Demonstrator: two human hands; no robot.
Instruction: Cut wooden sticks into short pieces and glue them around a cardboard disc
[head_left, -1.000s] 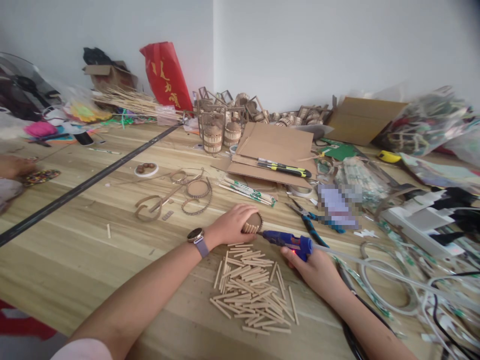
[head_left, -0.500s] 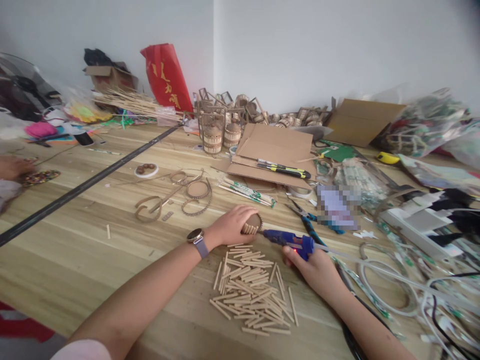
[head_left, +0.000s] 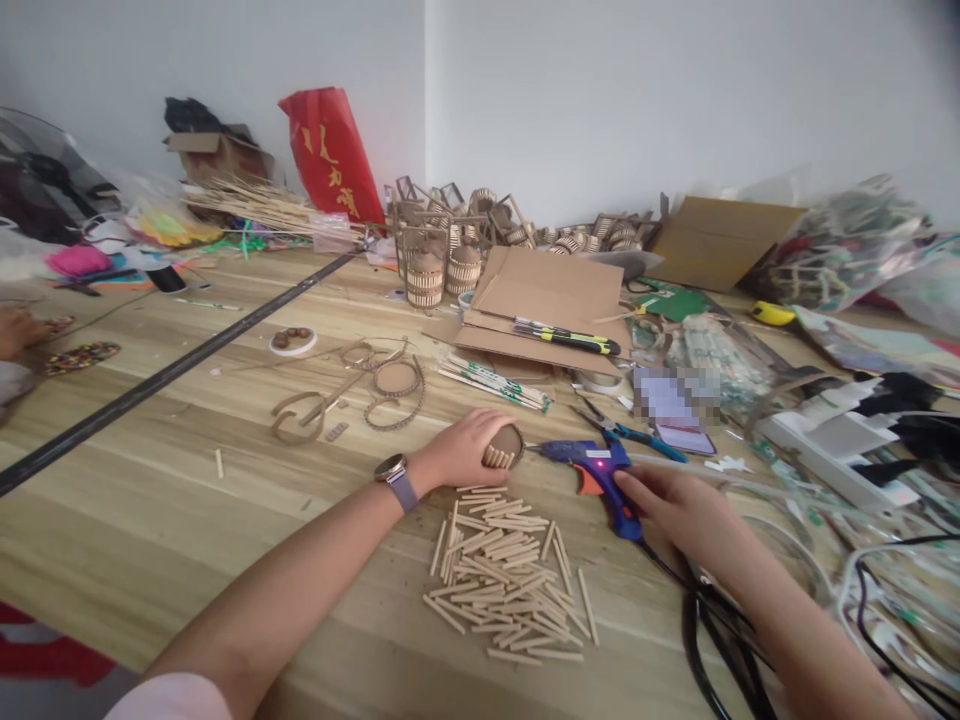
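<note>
My left hand is wrapped round a small round cardboard piece with several short wooden sticks standing along its near edge. Part of the piece is hidden behind the fingers. To its right, a blue hot glue gun with an orange trigger lies on its side on the table, its nozzle pointing at the piece. My right hand is at the back of the gun, its fingers stretched out and not wrapped round the handle. Just below my left hand is a loose pile of short wooden sticks.
Pliers and a phone-like flat object lie beyond the gun. Cardboard sheets carry utility knives. A white power strip and cables are at right. Small stick-sided buckets stand behind. Another person's hand is far left.
My right hand has loosened from the glue gun and drawn back to the right. The gun has turned onto its side, its orange trigger now showing. My left hand stays in place.
</note>
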